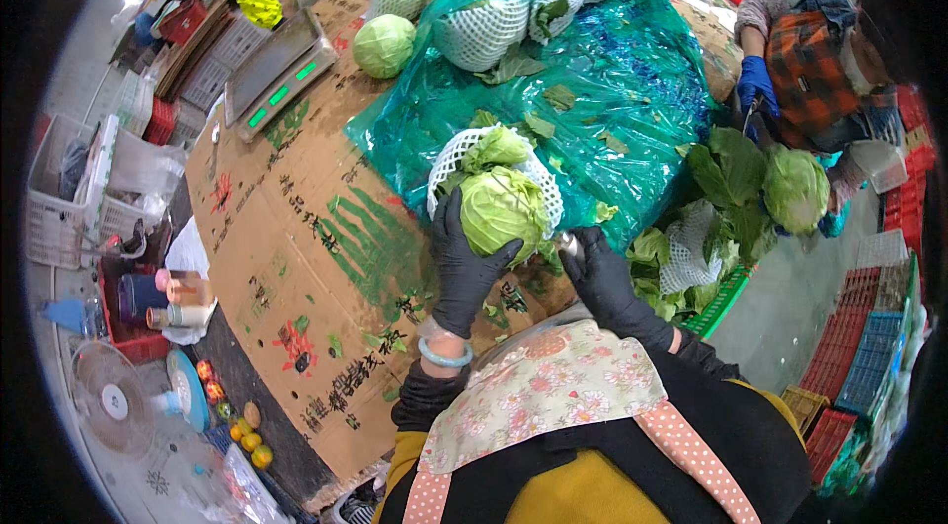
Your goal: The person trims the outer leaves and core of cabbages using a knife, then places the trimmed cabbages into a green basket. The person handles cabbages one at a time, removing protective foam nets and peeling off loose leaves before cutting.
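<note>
In a black glove, my left hand (464, 250) grips a green cabbage (503, 211) from its left and near side. A white foam net (446, 161) lies open around the far side of the cabbage, with loose outer leaves (495, 148) folded back in it. My right hand (601, 278), also gloved in black, is closed around a small metal tool (569, 242) just right of the cabbage. Most of that tool is hidden by the fingers, so its kind is unclear. Beneath the far side spreads a green plastic bag (629, 109); flattened cardboard (296, 287) covers the table nearer me.
More netted cabbages (485, 33) rest on the bag, and a bare cabbage (384, 46) sits beside a digital scale (280, 79). At right, a green crate (718, 300) holds trimmed leaves and nets. A co-worker's blue-gloved hand (757, 88) holds a tool near another cabbage (796, 189).
</note>
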